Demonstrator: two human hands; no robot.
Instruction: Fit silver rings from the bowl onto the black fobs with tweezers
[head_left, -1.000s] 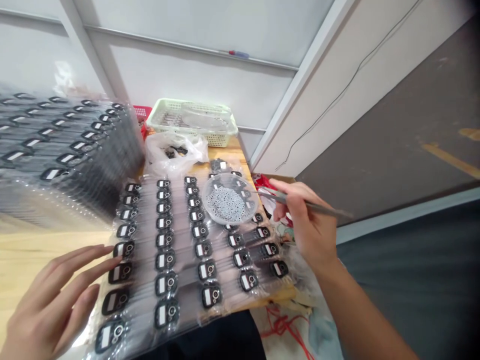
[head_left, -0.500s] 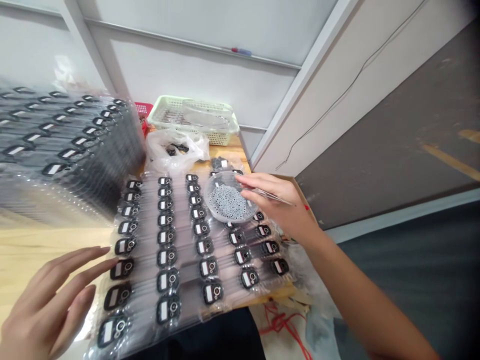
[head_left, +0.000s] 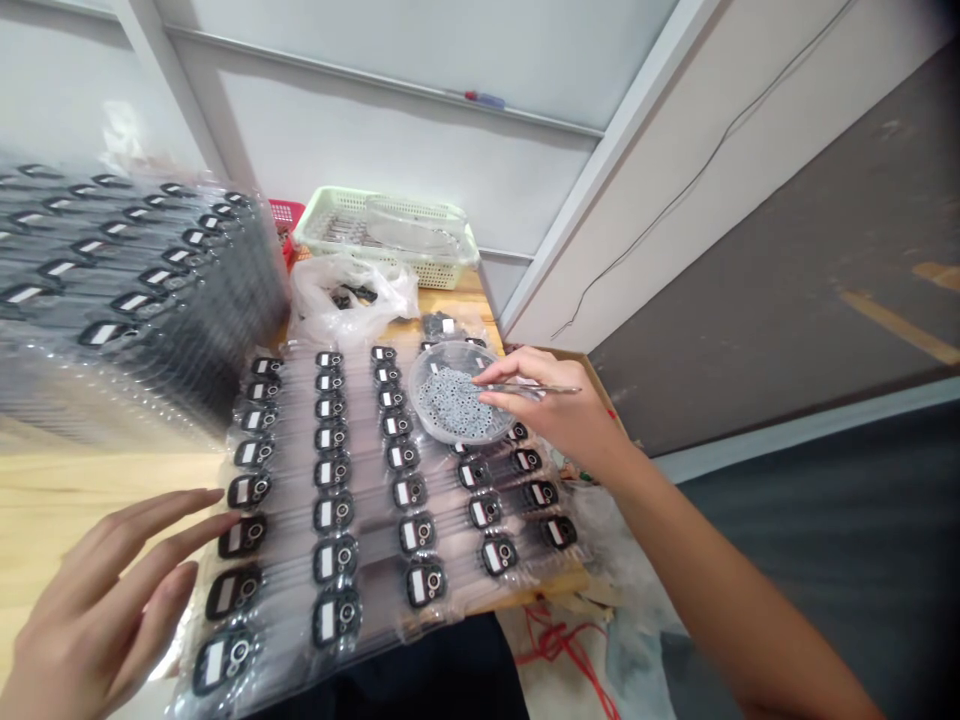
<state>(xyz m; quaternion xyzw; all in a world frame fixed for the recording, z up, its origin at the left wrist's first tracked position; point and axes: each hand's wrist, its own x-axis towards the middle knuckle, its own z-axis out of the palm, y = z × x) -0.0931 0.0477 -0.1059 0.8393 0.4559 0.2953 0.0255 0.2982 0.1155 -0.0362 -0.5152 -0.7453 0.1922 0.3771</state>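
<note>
My right hand (head_left: 555, 400) pinches a pair of metal tweezers (head_left: 559, 389) over a round clear plastic tub (head_left: 424, 415). Their tips reach down toward many small grey ring-like parts (head_left: 454, 400) inside it. The tub rests on a clear plastic tray (head_left: 367, 470) that carries rows of black rounded pieces (head_left: 334, 512), most with a white rectangle and a ring. At the tray's left edge, my left hand (head_left: 120, 590) has its fingers stretched out and apart. Its fingertips lie by the black pieces of the left row, and nothing is held in it.
A tall stack of similar filled trays (head_left: 150, 270) stands at the left. Behind the tub are a crumpled plastic bag (head_left: 352, 300) and a pale green basket (head_left: 442, 272). A red basket (head_left: 285, 218) sits beside it. Red string (head_left: 559, 645) lies below the table's right edge.
My right hand has turned slightly, and the tweezers now lie more level, with their tips at the small parts. The left hand stays nearly in place.
</note>
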